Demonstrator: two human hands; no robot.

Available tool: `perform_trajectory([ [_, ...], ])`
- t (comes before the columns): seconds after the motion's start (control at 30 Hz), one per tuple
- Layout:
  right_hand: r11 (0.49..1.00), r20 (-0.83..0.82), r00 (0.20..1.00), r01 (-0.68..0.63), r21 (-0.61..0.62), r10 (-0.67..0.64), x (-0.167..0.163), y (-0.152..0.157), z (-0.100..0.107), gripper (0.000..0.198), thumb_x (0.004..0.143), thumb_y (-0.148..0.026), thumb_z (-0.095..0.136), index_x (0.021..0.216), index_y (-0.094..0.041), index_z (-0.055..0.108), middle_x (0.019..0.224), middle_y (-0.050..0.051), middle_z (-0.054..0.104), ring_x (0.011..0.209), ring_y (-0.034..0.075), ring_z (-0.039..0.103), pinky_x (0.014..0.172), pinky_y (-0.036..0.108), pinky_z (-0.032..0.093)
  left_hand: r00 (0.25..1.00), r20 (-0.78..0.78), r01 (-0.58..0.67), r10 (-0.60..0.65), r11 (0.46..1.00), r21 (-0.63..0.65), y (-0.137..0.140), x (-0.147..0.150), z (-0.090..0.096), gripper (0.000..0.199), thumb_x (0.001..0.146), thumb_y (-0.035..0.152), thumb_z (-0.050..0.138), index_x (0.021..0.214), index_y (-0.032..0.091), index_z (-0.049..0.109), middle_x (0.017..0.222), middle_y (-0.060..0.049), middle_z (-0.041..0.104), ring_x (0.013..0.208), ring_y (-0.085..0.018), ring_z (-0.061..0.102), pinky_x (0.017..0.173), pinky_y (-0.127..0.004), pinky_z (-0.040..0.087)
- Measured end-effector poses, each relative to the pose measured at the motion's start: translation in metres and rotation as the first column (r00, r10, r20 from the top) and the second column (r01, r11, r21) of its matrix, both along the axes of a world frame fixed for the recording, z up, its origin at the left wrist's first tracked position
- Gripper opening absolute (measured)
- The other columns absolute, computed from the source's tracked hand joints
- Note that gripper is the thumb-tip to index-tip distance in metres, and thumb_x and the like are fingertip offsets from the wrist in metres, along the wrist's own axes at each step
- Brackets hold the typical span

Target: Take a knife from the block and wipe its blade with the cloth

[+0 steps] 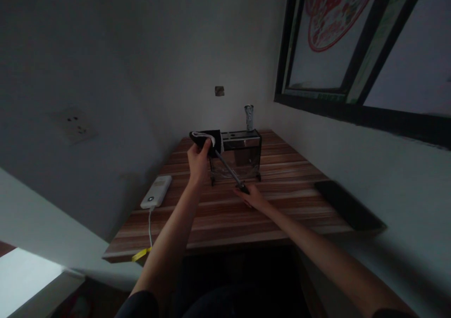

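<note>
My left hand [199,160] is closed on a folded black cloth [215,139] with a white edge, lifted in front of a black-framed, clear-sided stand [243,143]. In my right hand [252,197] is the dark handle of a long, thin metal tool [228,166]; whether it is a knife or a rod I cannot tell. The tool slants up and left, its far end reaching the cloth by my left fingers. Part of the stand's left side is hidden behind the cloth. On top of the stand, at its right end, a shiny cylindrical container [249,117] stands upright.
A white power bank [157,192] lies on the left of the striped wooden table [225,221], with a white cable and yellow tag [141,254] at the front edge. A flat black slab [348,205] lies along the right edge. Walls border the table; a wall socket [77,124] is left.
</note>
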State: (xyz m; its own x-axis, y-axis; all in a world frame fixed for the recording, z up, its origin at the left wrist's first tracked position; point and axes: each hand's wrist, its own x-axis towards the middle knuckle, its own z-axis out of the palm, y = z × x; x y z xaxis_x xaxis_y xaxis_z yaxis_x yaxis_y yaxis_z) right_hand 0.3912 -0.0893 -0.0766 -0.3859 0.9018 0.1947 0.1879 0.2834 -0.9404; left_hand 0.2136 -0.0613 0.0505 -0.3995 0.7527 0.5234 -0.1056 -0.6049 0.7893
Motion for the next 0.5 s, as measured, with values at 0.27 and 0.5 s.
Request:
perform_trajectory([
  [0.27,0.999,0.002,1.000,0.022,-0.035,-0.022,-0.002,-0.001,-0.001,0.038,0.073,-0.052,0.054,0.081,-0.015,0.056,0.037,-0.010,0.038,0.028,0.006,0.032,0.031,0.019,0.022,0.995,-0.103,-0.008,0.001,0.998,-0.062,-0.020,0.010,-0.006,0.032,0.066,0.041,0.067,0.075,0.011,0.065,0.069,-0.002,0.064,0.062,-0.011,0.057,0.059,-0.021,0.043],
  [0.5,0.996,-0.009,0.999,0.030,-0.078,-0.031,-0.002,-0.001,-0.001,0.035,0.072,-0.050,0.056,0.075,-0.015,0.056,0.036,-0.010,0.037,0.029,0.006,0.032,0.032,0.019,0.022,0.982,-0.181,0.030,-0.054,0.991,-0.133,-0.033,0.031,-0.040,0.030,0.069,0.038,0.064,0.081,0.011,0.065,0.075,-0.004,0.066,0.068,-0.014,0.059,0.062,-0.022,0.044],
])
